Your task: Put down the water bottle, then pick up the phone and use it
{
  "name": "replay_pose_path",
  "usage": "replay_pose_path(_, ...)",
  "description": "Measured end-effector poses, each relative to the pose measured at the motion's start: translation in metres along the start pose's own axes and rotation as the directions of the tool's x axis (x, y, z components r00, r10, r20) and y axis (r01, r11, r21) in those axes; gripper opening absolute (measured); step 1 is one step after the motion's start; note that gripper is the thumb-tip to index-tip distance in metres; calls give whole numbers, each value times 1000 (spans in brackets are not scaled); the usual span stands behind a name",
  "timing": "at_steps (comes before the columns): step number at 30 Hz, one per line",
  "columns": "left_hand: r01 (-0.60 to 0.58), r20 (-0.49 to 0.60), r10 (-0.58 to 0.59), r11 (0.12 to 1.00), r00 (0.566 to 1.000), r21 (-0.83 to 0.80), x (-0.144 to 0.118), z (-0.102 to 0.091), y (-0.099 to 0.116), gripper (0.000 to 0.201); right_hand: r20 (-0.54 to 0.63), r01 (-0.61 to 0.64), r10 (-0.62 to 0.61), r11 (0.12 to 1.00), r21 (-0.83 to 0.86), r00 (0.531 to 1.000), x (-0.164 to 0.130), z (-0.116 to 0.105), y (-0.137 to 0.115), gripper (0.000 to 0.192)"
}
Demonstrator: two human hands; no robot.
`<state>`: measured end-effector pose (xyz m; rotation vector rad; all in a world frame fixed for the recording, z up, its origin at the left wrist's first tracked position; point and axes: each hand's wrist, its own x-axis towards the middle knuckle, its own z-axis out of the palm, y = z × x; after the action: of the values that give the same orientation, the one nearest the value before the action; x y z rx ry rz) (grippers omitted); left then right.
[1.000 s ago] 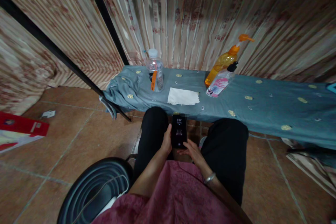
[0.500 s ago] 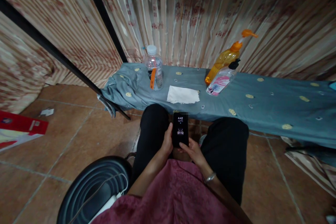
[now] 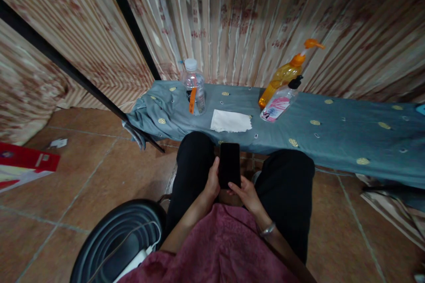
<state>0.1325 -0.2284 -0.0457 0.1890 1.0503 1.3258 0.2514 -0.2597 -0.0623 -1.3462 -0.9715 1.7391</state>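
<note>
The screen of your phone [image 3: 229, 164] has gone dark — half a second ago it showed a lit lock screen with the time at the top, and now the glass is a plain black slab. My reading is that the display has been switched off or has timed out, so nothing on it can be read or tapped as it stands. The phone itself has barely shifted: it sits a touch higher between your knees than it did a second ago.

Your left hand [image 3: 211, 184] is wrapped around the phone's left edge and lower corner, with the thumb laid along the side. Your right hand [image 3: 245, 192] cups the bottom from about 5 o'clock, fingers curled under the lower end — both hands are closed on the one device, and a bracelet [image 3: 267, 228] shows at the right wrist.

The phone is upright in portrait, slim and black, its corners rounded, with no glare on the glass. It hovers over your lap, just short of the low bench draped in a blue-grey cloth [image 3: 332, 130].

From the phone, a white napkin [image 3: 230, 121] lies at 12 o'clock on that cloth, a clear water bottle [image 3: 194, 88] stands at 11 o'clock, and an orange pump bottle [image 3: 285, 74] leans with a smaller pink-labelled bottle [image 3: 277, 105] at 1 o'clock.
</note>
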Motion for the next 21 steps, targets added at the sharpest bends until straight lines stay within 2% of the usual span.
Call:
replay_pose_path(10,72,98,-72,997,993,0,0,2,-3,54,21,55,-54,997,-58,998,0,-4,3,75)
replay_pose_path(15,52,68,-51,999,996,-7,-1,3,-1,55,23,44,-43,998,-41,999,-3,-4,-2,76)
replay_pose_path(21,95,48,-94,995,994,-15,-2,8,3,53,26,-4,2,998,64,1000,-2,-8,0,73)
